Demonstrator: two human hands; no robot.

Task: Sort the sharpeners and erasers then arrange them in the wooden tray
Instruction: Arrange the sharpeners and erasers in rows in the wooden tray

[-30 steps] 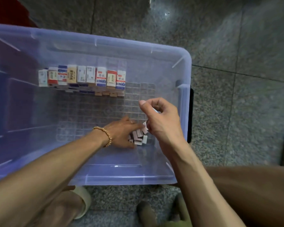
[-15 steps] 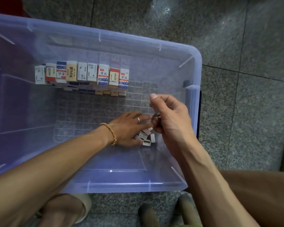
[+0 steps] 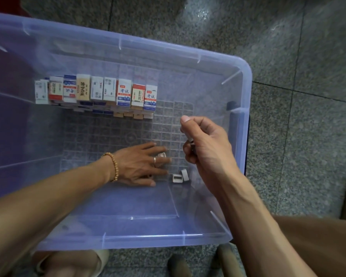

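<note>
Fingers (image 3: 160, 159) of left hand (image 3: 138, 164) flat over sharpeners (image 3: 161, 155); 2 more (image 3: 180, 176) beside.

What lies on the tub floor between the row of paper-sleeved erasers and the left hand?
In the head view, only bare gridded floor of the clear plastic tub lies between the row of paper-sleeved erasers and the left hand.

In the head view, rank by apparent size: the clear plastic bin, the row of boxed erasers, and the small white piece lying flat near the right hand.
1. Clear plastic bin, by far the largest.
2. Row of boxed erasers.
3. Small white piece, smallest; a second one beside it looks alike.
</note>
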